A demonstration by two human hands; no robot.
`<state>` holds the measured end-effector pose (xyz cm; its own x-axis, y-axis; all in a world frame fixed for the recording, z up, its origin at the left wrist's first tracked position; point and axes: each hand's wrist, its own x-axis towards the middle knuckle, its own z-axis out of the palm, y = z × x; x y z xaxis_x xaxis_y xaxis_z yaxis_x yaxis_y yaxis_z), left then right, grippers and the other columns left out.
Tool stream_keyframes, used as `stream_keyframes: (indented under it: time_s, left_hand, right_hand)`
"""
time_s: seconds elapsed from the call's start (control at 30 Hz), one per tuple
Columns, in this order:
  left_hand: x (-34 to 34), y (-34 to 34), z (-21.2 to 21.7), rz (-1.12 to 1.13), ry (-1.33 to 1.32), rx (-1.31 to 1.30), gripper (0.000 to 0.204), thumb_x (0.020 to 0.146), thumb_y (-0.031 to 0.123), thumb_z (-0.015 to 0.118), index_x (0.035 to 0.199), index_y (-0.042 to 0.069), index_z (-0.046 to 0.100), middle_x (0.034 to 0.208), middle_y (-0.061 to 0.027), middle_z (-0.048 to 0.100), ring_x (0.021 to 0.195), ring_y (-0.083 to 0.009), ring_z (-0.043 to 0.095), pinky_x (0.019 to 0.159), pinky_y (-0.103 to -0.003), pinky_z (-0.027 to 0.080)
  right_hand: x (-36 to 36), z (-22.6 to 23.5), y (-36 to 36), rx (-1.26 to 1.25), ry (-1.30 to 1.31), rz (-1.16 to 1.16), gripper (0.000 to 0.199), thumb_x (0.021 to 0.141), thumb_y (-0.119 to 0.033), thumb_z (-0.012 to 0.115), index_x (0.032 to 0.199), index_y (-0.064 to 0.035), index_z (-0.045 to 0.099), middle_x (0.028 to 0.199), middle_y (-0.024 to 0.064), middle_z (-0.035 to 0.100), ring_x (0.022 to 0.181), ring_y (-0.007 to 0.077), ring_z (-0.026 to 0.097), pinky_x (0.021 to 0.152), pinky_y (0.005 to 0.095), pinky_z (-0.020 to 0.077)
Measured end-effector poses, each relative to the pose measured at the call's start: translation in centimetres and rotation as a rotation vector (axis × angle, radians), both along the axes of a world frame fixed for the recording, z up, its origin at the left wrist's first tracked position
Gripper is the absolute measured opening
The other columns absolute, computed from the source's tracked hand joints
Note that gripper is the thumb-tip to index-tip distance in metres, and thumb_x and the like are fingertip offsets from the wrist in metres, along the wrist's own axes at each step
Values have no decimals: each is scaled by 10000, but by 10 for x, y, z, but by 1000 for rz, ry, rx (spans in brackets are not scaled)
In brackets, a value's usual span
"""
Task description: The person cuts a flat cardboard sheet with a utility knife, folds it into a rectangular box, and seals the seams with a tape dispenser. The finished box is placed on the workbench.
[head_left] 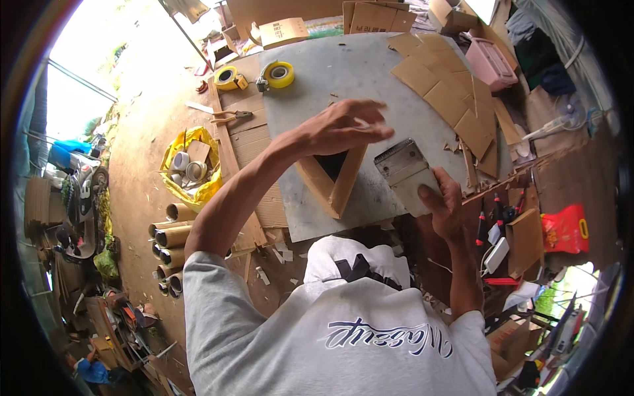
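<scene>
My left hand (350, 125) is stretched out over the table, fingers apart and a little blurred, with nothing in it. Below it lies a V-shaped frame of brown cardboard (340, 191) around a dark inside; my wrist and hand cover its far part. My right hand (444, 201) grips a flat, grey rectangular thing (411, 185) by its near end. That thing has a dark, shiny far end and is held tilted over the table's near right side; its exact kind I cannot tell.
On the grey tabletop (304, 218) lie flat cardboard pieces (456, 99) at the far right. Yellow tape rolls (281, 74) and pliers (231, 116) sit at the left. A yellow bag (210, 188) and several cardboard tubes (173, 236) are on the floor; a pink box (491, 65) stands far right.
</scene>
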<state>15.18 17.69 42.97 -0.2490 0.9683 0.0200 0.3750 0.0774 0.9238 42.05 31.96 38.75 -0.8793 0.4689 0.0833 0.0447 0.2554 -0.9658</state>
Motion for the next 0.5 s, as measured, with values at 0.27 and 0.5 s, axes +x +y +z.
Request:
stream_keyframes:
  time_s: [0.27, 0.5]
  left_hand:
    - [-46, 10, -17, -181, -368, -16, 398, 1009, 351, 691, 1001, -41, 759, 863, -46, 731, 827, -102, 639, 800, -301, 541]
    - [-89, 35, -40, -289, -489, -26, 376, 987, 333, 725, 997, -39, 770, 848, -42, 741, 813, -100, 659, 767, -284, 549]
  right_hand:
    - [-52, 15, -19, 50, -75, -39, 449, 974, -421, 710, 1021, 18, 625, 802, 35, 632, 780, 92, 529, 673, 279, 446]
    - [-76, 12, -21, -202, -159, -119, 445, 983, -405, 696, 1068, 29, 652, 846, 27, 628, 795, 94, 523, 709, 267, 447]
